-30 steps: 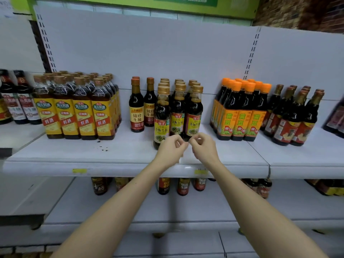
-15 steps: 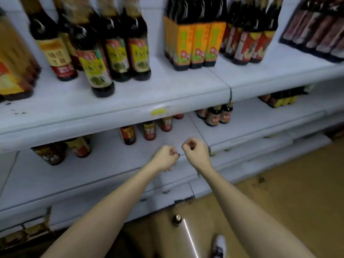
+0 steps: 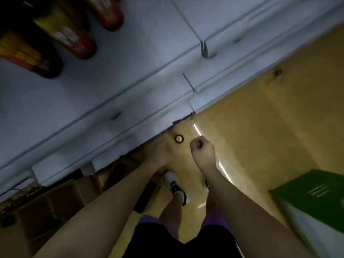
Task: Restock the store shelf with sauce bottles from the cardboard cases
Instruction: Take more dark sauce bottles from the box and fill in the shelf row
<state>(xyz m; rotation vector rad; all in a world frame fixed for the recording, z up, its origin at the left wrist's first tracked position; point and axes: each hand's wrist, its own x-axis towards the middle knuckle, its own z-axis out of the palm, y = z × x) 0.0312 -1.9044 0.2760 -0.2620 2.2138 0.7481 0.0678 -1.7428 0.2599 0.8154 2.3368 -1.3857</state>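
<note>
I am looking down at the floor in front of the white shelf unit (image 3: 130, 101). My right hand (image 3: 202, 148) is a closed fist holding nothing, above the yellow floor. My left hand (image 3: 160, 152) is blurred beside it, by the shelf's bottom edge; its fingers look curled and I see nothing in it. Between the hands a bottle (image 3: 179, 139) stands on the floor, seen from above as a round cap. An open cardboard case (image 3: 55, 203) lies dark at the lower left under the shelf edge. Blurred sauce bottles (image 3: 74, 40) stand on the low shelf at the top left.
A green-topped box (image 3: 314, 196) sits on the floor at the right. My legs and a white shoe (image 3: 176, 185) are below the hands. The yellow floor (image 3: 270, 118) stretches to the right of the shelf base.
My view has swung from the stocked shelves down to the floor. Both hands have dropped from shelf height to near the shelf's base, still curled and holding nothing.
</note>
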